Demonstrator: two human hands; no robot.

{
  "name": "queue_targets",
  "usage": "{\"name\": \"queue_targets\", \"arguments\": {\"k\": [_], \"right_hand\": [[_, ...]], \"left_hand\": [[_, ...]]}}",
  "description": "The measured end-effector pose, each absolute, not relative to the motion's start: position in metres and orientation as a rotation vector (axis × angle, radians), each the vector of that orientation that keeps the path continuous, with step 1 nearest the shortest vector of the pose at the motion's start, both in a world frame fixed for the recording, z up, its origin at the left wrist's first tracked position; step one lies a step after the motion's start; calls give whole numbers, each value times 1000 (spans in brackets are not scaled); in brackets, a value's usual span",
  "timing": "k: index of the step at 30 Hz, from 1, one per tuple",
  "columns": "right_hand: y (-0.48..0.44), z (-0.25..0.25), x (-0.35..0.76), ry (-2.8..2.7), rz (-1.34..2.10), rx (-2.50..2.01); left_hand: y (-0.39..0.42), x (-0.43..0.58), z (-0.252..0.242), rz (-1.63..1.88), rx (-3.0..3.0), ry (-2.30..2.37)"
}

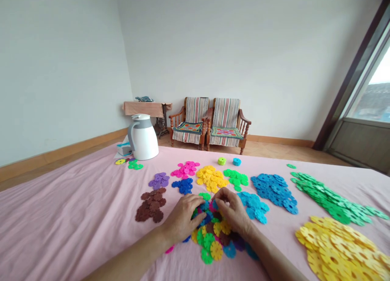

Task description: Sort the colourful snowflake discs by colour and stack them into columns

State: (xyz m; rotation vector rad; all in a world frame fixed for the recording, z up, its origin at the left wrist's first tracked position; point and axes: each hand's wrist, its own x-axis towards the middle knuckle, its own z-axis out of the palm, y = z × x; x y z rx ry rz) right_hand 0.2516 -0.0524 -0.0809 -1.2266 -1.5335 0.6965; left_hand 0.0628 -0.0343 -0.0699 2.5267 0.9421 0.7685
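Observation:
A heap of mixed-colour notched plastic discs [209, 241] lies in front of me on the pink cloth. My left hand [184, 216] rests over the heap's left edge, thumb and fingers apart with discs showing between them. On the far right side of the heap, my right hand [233, 211] has its thumb and index finger curled together; whatever may be between their tips is hidden. Sorted piles surround the heap: brown discs [150, 205], dark blue discs [183, 186], yellow discs [211, 177] and light blue discs [253, 205]. Both hands cover part of the mixed heap.
Larger green [330, 195], blue [274, 190] and yellow discs [341, 248] spread to the right. Purple [159, 180], pink [185, 169] and green discs [236, 178] lie farther back. A white jug [144, 138] stands back left. Two wooden chairs [225, 132] stand beyond the cloth.

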Motion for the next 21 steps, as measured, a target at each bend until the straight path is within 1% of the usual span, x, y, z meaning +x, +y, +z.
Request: {"name": "queue_targets", "arguments": {"k": [4, 8, 12, 15, 17, 21], "right_hand": [[-45, -75, 274, -1385, 434, -1342], [-42, -68, 308, -1231, 177, -1610], [-45, -64, 334, -1229, -14, -1912], [-44, -66, 334, -1256, -150, -1970], [-41, -70, 323, -1353, -138, -1860], [-40, -82, 287, -1707, 157, -1547]], "left_hand": [[-33, 62, -71, 765, 2526, 925], [-34, 61, -71, 769, 2517, 938], [-35, 62, -69, 780, 2499, 965], [-35, 63, -68, 782, 2486, 969], [-35, 64, -68, 786, 2484, 958], [-36, 64, -67, 801, 2493, 905]]}}
